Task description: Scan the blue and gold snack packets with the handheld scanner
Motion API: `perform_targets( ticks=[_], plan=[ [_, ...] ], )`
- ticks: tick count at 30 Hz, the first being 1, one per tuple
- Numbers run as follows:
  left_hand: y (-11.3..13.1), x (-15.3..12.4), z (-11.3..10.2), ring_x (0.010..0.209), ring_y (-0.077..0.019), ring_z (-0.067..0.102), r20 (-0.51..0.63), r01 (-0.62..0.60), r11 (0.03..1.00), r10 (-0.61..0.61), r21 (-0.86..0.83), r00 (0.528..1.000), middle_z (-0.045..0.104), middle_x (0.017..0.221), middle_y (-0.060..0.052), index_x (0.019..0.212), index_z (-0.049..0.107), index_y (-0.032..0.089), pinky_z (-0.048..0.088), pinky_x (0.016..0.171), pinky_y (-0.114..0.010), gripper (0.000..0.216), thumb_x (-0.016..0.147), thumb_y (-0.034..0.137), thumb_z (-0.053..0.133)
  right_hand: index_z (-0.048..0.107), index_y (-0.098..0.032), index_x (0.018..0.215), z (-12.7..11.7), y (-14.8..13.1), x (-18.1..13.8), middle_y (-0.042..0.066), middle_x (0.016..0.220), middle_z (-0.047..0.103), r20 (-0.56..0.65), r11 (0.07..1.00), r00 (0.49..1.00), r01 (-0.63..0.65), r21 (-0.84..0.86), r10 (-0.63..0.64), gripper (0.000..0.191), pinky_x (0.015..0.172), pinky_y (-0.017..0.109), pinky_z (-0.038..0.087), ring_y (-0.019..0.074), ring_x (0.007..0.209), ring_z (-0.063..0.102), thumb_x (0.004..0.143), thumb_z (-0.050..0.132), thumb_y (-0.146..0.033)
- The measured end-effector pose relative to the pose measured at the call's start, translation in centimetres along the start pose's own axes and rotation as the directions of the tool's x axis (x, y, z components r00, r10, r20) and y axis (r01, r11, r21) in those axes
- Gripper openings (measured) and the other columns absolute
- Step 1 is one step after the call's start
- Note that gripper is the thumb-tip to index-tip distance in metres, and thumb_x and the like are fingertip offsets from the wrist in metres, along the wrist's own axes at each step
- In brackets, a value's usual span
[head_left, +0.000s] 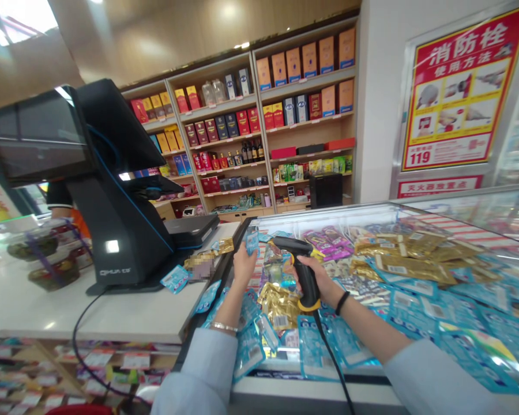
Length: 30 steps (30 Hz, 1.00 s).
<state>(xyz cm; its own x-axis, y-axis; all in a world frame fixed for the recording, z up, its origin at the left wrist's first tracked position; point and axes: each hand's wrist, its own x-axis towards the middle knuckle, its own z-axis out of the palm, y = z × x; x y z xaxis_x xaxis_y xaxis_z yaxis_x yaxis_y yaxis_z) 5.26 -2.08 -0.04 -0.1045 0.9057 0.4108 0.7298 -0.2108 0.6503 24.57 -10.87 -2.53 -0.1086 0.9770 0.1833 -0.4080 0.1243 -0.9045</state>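
My left hand (243,266) is raised over the freezer lid, fingers closed on a small blue packet (252,242). My right hand (318,281) grips the handle of a black and yellow barcode scanner (297,262), whose head points left toward that packet. The scanner's black cable (331,357) runs down toward me. Under both hands lie several blue packets (415,305) and gold packets (281,305) spread on the glass freezer top (372,214).
A black point-of-sale terminal (112,190) with a dark screen (34,135) stands on the white counter (47,305) at left, with loose packets by its base. Jars (54,271) sit at the far left. Shelves of boxed goods (263,121) fill the back wall. A red fire poster (458,86) hangs right.
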Motion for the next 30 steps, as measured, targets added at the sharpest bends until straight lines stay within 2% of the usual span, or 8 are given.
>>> perform_targets(
  ticks=[12,18,20,22,24,26,28,30],
  plan=[
    [0.5,-0.1,-0.2,0.086,-0.0215,0.067,-0.004,-0.002,0.999,0.002,0.044,1.0,0.071,0.085,-0.007,0.097,0.064,0.017,0.044,0.073,-0.025,0.017,0.084,0.027,0.06,0.06,-0.016,0.075,0.1,0.1,-0.1,-0.001,0.052,0.061,0.066,0.999,0.998,-0.016,-0.033,0.018,0.041,0.036,0.023,0.044,0.0123,0.036,0.055,0.069,0.068,-0.056],
    [-0.1,0.2,0.1,0.096,-0.0246,0.067,0.025,-0.017,0.997,0.015,0.081,1.0,0.072,0.094,-0.01,0.099,0.065,0.017,0.046,0.079,-0.028,0.019,0.084,0.028,0.061,0.061,-0.017,0.074,-0.1,0.3,0.0,0.0,0.052,0.062,0.061,0.999,0.998,-0.02,-0.025,0.022,0.036,0.036,0.022,0.044,0.0123,0.036,0.055,0.073,0.066,-0.053],
    [-0.3,0.3,0.4,0.098,-0.0253,0.067,0.058,-0.015,0.999,0.013,0.041,0.998,0.072,0.096,-0.01,0.1,0.065,0.017,0.048,0.08,-0.029,0.02,0.081,0.025,0.064,0.06,-0.017,0.072,-0.1,0.4,0.0,0.0,0.051,0.061,0.056,1.0,0.998,-0.018,-0.018,0.019,0.037,0.035,0.022,0.044,0.0122,0.036,0.055,0.072,0.066,-0.053],
    [-0.4,0.4,0.8,0.092,-0.0234,0.068,0.13,0.045,0.99,-0.027,-0.131,0.991,0.072,0.094,-0.009,0.099,0.065,0.017,0.05,0.074,-0.028,0.021,0.079,0.021,0.064,0.06,-0.017,0.071,-0.1,0.4,0.1,0.0,0.052,0.062,0.045,1.0,0.999,-0.012,-0.001,0.012,0.039,0.034,0.022,0.043,0.0121,0.036,0.055,0.071,0.066,-0.055],
    [-0.3,0.4,1.1,0.083,-0.0199,0.068,0.239,0.189,0.897,-0.096,-0.4,0.966,0.072,0.091,-0.007,0.099,0.064,0.015,0.052,0.066,-0.025,0.021,0.078,0.018,0.062,0.059,-0.017,0.068,-0.1,0.1,0.3,0.0,0.051,0.061,0.037,1.0,0.999,-0.012,0.019,0.012,0.04,0.033,0.022,0.042,0.0117,0.035,0.054,0.07,0.065,-0.056],
    [0.1,0.5,1.2,0.077,-0.0169,0.066,0.328,0.33,0.723,-0.15,-0.607,0.933,0.07,0.088,-0.006,0.096,0.061,0.014,0.053,0.061,-0.024,0.019,0.077,0.014,0.06,0.057,-0.018,0.064,-0.2,-0.4,0.4,0.0,0.048,0.059,0.031,0.999,0.999,-0.008,0.039,0.007,0.04,0.033,0.021,0.041,0.0114,0.034,0.052,0.071,0.064,-0.057],
    [0.8,0.4,1.1,0.072,-0.0144,0.064,0.344,0.379,0.604,-0.179,-0.701,0.922,0.068,0.086,-0.005,0.094,0.059,0.014,0.053,0.059,-0.023,0.018,0.076,0.011,0.06,0.055,-0.019,0.063,-0.4,-1.4,0.5,-0.001,0.044,0.057,0.026,0.997,1.0,0.006,0.071,-0.008,0.039,0.033,0.021,0.04,0.0116,0.034,0.051,0.072,0.063,-0.057],
    [1.7,0.3,0.9,0.069,-0.013,0.063,0.309,0.369,0.565,-0.203,-0.738,0.929,0.066,0.086,-0.003,0.097,0.056,0.016,0.054,0.057,-0.023,0.023,0.075,0.009,0.061,0.055,-0.02,0.067,-0.9,-2.7,0.4,-0.002,0.045,0.056,0.015,0.99,0.999,0.034,0.133,-0.036,0.037,0.033,0.022,0.04,0.012,0.035,0.051,0.074,0.062,-0.055]
  ],
)
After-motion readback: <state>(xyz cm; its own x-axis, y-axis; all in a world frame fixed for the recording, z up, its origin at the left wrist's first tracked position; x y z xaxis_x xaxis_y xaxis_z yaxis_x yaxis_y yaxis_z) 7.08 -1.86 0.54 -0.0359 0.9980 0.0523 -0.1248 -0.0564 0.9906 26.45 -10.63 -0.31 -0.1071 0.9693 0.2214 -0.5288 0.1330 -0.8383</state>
